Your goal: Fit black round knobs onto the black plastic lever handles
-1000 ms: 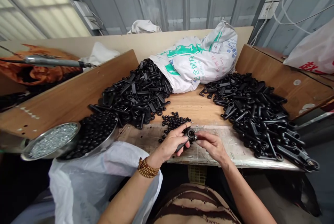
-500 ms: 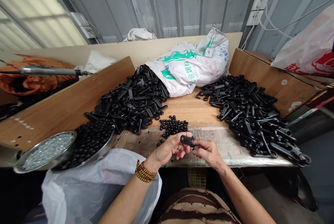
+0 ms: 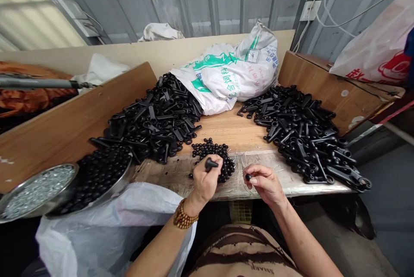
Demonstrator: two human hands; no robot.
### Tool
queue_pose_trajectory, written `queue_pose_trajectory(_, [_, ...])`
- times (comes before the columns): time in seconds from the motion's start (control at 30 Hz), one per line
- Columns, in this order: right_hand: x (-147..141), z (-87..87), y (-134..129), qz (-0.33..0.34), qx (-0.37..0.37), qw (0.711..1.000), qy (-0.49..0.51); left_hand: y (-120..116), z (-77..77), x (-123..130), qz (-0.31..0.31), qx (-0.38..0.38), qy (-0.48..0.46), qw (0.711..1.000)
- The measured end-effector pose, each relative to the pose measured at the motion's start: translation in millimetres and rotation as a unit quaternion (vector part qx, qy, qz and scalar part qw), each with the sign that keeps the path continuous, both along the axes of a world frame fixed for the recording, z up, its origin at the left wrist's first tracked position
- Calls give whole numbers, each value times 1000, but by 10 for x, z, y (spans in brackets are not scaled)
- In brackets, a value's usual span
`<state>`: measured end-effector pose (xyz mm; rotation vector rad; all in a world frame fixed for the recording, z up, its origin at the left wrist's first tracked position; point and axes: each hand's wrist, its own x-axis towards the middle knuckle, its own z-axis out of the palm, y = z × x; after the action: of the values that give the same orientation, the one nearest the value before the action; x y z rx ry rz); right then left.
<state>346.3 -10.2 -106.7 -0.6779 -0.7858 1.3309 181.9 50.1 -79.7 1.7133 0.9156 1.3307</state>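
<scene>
My left hand (image 3: 204,185) is closed around a black plastic handle (image 3: 211,164), whose rounded end pokes out above the fist. It hovers at the front of a small heap of black balls (image 3: 207,147) on the tabletop. To its right, my right hand (image 3: 267,185) pinches a single black ball (image 3: 248,177) between thumb and fingertips, near the table's front edge. The two hands are apart. Most of the handle is hidden inside my left palm.
Piles of black plastic handles lie at left (image 3: 152,117) and right (image 3: 300,139), with a printed white sack (image 3: 223,74) between them. Metal bowls hold black balls (image 3: 97,173) and small silvery parts (image 3: 39,191). A white plastic bag (image 3: 106,225) hangs at the front left.
My hands, together at the handle before, have separated. The left has shifted left with the handle over the ball heap; a ball now shows in my right fingertips. The view has shifted slightly.
</scene>
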Motion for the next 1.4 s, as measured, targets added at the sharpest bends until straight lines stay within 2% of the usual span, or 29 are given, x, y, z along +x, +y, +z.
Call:
queue_pose_trajectory(0.13, [10,35,-21,-9,10,1000,-10,-96,-4,43,-44,73,154,984])
queue_pose_trajectory(0.27, [-81,41,-33,-10,-19,999,-34,-167,-46,107,-42,82,213,973])
queue_pose_trajectory(0.47, [-183,75,1,-14,-61,998,-26,-143,-85,96,-24,73,246,966])
queue_pose_trajectory(0.73, [-237,43,19,6,-79,997,-8,-117,-181,58,48,150,291,944])
queue_pose_trajectory(0.97, [-259,-11,2,-17,-103,994,-14,-129,-156,3,48,170,351,920])
queue_pose_trajectory(1.1, [-276,45,-48,-17,-138,990,-6,-166,-133,-12,44,180,379,907])
queue_pose_trajectory(1.27, [-354,200,-97,-37,-188,981,11,-185,-65,5,68,204,405,889])
queue_pose_trajectory(1.4, [-409,233,-61,-51,-221,973,50,-136,-143,-9,86,240,405,878])
